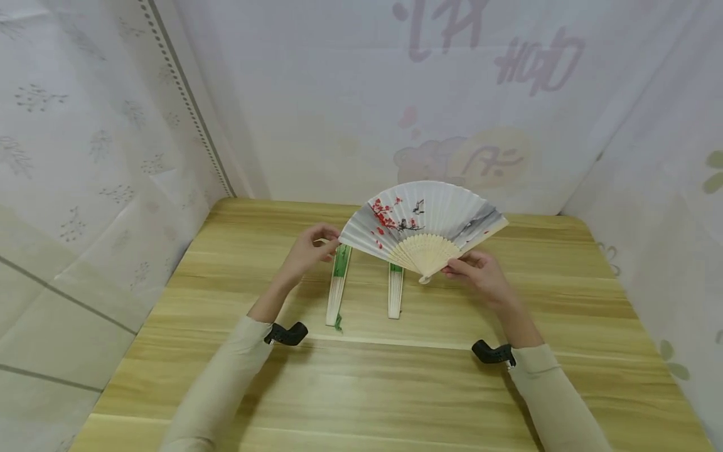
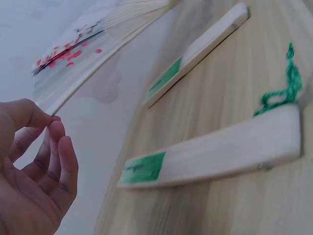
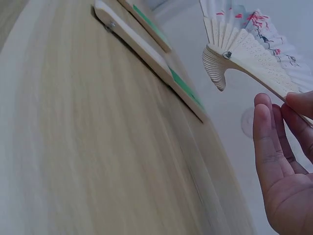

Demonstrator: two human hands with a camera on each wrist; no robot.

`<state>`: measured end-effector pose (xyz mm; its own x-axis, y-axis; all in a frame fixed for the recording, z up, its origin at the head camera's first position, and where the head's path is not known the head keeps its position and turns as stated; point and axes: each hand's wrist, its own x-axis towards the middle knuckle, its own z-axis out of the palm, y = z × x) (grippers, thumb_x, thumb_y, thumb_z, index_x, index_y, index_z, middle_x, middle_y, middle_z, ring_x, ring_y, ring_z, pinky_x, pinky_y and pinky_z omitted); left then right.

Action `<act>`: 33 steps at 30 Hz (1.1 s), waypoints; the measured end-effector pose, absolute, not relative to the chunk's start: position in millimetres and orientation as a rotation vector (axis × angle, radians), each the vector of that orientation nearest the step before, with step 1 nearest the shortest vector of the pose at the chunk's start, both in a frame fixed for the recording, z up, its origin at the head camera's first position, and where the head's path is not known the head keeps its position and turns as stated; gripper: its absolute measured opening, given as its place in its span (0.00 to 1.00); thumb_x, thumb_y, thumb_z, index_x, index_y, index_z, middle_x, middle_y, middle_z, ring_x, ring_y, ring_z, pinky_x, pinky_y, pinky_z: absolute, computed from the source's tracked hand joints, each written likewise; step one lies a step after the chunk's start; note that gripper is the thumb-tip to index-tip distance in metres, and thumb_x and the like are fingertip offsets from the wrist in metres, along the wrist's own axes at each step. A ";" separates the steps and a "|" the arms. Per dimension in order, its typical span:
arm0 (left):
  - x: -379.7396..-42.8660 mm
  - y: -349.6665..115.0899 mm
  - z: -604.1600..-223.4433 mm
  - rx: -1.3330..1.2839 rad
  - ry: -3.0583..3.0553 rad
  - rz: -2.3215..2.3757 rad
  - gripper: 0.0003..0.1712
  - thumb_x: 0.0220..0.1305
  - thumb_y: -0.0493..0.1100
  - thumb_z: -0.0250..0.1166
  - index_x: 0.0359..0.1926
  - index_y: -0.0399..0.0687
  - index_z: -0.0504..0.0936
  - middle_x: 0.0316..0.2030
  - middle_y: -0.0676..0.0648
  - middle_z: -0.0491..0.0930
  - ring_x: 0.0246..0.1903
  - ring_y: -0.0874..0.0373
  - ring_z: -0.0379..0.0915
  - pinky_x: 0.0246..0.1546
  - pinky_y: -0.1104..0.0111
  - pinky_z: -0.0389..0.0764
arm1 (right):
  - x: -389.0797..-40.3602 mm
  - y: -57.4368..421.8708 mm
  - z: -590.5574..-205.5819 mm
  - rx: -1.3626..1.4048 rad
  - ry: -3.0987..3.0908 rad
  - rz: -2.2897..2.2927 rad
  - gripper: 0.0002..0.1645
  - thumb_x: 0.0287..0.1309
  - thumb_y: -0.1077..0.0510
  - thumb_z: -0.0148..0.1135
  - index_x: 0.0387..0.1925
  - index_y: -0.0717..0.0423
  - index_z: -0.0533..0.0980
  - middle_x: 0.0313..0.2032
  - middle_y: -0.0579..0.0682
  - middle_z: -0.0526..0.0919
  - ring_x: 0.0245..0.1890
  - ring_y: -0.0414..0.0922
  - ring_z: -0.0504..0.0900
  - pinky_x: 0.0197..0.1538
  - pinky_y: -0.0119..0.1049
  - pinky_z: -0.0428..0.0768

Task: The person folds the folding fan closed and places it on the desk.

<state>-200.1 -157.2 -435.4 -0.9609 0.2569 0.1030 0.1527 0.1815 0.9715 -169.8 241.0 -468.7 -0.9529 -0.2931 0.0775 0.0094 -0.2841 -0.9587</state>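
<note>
A folding fan [image 1: 435,216] is spread wide above the table, white and grey with red blossoms, dark birds and pale slatted ribs. At its left edge, my left hand [image 1: 309,252] pinches the outer corner between thumb and forefinger; the left wrist view shows this hand [image 2: 36,161] with the other fingers curved. My right hand [image 1: 480,276] pinches the right outer rib near the pivot, and the right wrist view shows that rib [image 3: 264,81] between thumb and finger. Below lie two closed folding fans with green sections, the left one [image 1: 336,292] with a green cord, the other [image 1: 395,298] beside it.
The wood-grain table [image 1: 373,395] has rounded far corners. Printed cloth [image 1: 316,113] hangs behind it and along both sides. A black device is strapped at each wrist, the left one [image 1: 289,334] and the right one [image 1: 490,352], both above the tabletop.
</note>
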 end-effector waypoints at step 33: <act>-196.0 -184.8 -430.3 0.266 2.309 2.060 0.17 0.73 0.37 0.64 0.56 0.30 0.78 0.48 0.32 0.77 0.33 0.53 0.78 0.35 0.63 0.85 | -166.7 204.7 -474.0 -0.418 1.772 -2.322 0.12 0.70 0.74 0.56 0.43 0.89 0.71 0.37 0.64 0.84 0.41 0.55 0.87 0.50 0.48 0.82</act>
<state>-196.0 -184.8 -430.3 -0.9847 0.1510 0.0872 0.1037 0.1056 0.9890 -166.7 204.7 -474.0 -0.9420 -0.3181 0.1067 -0.0189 -0.2671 -0.9635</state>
